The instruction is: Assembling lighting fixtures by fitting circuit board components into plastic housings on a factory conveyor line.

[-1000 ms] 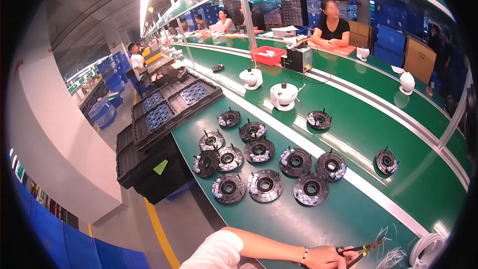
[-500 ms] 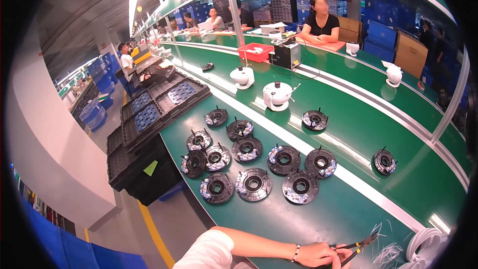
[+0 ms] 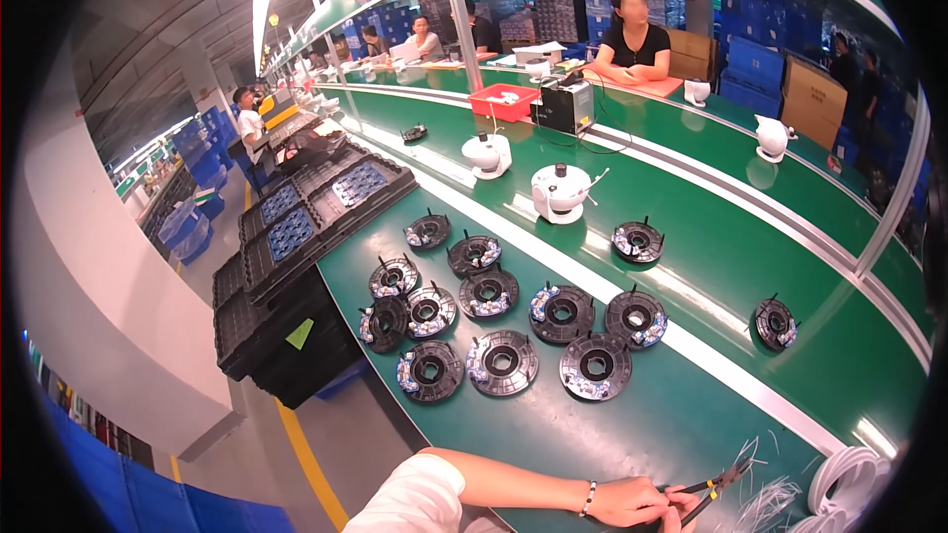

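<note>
My left hand (image 3: 630, 503), with a beaded bracelet at the wrist, reaches in from the lower edge. Its fingers are closed and meet the fingers of my right hand; whatever they pinch is hidden. Only part of my right hand (image 3: 679, 507) shows at the bottom edge, closed around the handles of cutting pliers (image 3: 729, 477). The pliers' jaws point up and right, over thin clear plastic strips (image 3: 768, 505) lying on the green table. White ring-shaped parts (image 3: 845, 482) are stacked to the right of these scraps.
Several round black bases (image 3: 503, 362) with small circuit boards lie on the table. Beyond a white rail, a green conveyor carries white appliance bodies (image 3: 561, 193) and black bases (image 3: 638, 241). Black crates (image 3: 286, 286) stand at left. Across the line are a red bin (image 3: 504, 103) and a seated person.
The white bodies and black bases on the near conveyor have shifted slightly right. A white body on the far belt has moved a little left. My hands and the pliers have hardly moved.
</note>
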The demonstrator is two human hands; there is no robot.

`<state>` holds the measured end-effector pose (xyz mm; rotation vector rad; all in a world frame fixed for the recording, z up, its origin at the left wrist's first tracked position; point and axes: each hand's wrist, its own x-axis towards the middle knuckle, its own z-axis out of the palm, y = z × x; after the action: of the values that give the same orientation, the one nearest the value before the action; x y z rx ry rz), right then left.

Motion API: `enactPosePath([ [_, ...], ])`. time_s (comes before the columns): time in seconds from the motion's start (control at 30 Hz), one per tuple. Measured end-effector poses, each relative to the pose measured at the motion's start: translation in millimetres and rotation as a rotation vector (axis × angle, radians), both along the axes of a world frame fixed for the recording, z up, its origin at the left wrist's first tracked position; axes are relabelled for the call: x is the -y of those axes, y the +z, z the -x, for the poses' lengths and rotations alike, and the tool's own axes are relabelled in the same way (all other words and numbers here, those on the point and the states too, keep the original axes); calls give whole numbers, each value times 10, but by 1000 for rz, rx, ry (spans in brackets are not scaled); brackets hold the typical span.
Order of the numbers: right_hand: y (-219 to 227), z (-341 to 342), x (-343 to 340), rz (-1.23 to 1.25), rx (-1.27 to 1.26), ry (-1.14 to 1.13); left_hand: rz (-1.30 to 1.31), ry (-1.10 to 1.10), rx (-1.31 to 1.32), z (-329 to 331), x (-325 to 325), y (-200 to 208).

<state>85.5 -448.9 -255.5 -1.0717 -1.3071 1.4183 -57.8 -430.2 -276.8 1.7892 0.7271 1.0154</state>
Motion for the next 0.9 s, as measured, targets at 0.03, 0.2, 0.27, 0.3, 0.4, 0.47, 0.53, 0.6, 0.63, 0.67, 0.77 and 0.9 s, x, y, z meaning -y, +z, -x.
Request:
enactPosePath([
  [0.03,-2,10,-2,1,0,1,1,1,0,-1,1,-6],
  [0.2,33,2,18,-2,-2,47,-87,277,164,67,42,49],
  [0.27,18,-53,40,-45,58,88,-211,409,186,178,-128,69],
  [0.3,-26,-74,59,-93,42,97,-273,472,184,242,-259,141],
  [0.4,-4,-112,150,-192,25,24,-442,606,217,296,-850,569],
  [0.47,-14,-154,187,-171,-9,8,-411,679,240,190,-1354,758],
  [0.53,-16,-191,230,-111,-43,-17,-389,743,-116,160,-1854,730],
  [0.6,-73,-224,251,-104,-56,-25,-408,825,-272,35,-2269,543],
  [0.63,-98,-269,247,-89,-65,-56,-363,821,-518,-99,-2431,466],
  [0.67,-54,-295,233,-99,-54,-69,-315,810,-766,-224,-2585,386],
  [0.77,-115,-336,227,-191,-8,-59,-165,680,-952,-377,-2759,254],
  [0.9,-129,-333,240,-138,-25,-52,-133,733,-1033,-554,-2905,59],
])
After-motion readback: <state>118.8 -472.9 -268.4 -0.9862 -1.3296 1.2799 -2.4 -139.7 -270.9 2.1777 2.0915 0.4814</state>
